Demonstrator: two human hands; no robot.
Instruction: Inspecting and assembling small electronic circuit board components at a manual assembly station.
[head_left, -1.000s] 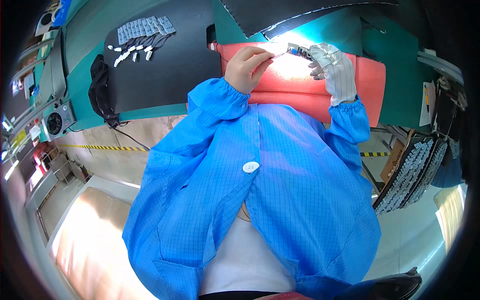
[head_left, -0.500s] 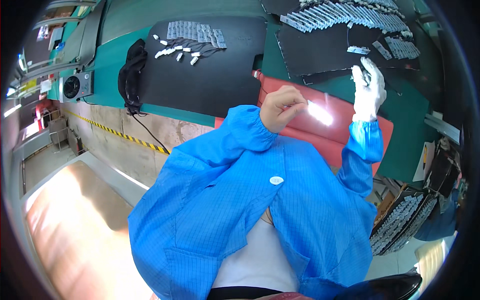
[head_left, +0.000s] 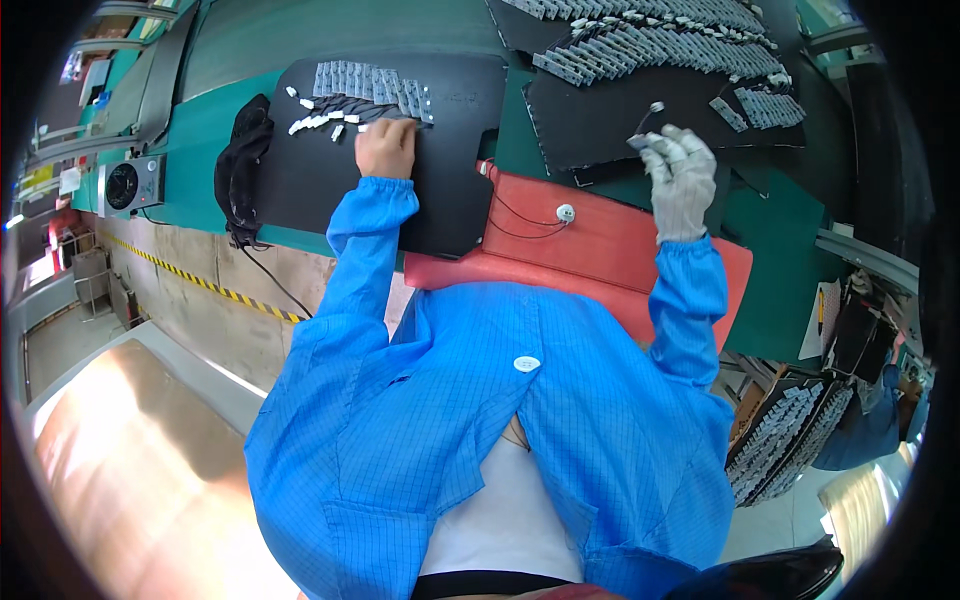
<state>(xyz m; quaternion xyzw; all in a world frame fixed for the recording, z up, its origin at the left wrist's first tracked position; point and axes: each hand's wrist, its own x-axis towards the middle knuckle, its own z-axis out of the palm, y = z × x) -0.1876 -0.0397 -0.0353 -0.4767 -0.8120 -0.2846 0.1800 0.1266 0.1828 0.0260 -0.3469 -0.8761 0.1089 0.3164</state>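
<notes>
My bare left hand [head_left: 386, 148] is on the left black board [head_left: 440, 190], its fingers curled down at the right end of a group of small grey light strips [head_left: 368, 85] with dark leads. What its fingertips hold is hidden. White connectors [head_left: 318, 122] lie just left of it. My gloved right hand [head_left: 682, 165] pinches a small light strip [head_left: 638, 142] at the near edge of the right black board [head_left: 600, 125]. A thin lead runs from that strip up to a white connector [head_left: 657, 106].
A red pad [head_left: 610, 260] bears a round white socket [head_left: 566, 213] on two dark wires. Dense rows of strips [head_left: 650, 50] cover the far right boards. Black cloth [head_left: 245, 165] and a grey box with a round dial [head_left: 125, 187] are at the left.
My left hand has moved from the red pad to the left board, and the bright light there is gone. My right hand has taken the light strip from the right board. The view has shifted slightly.
</notes>
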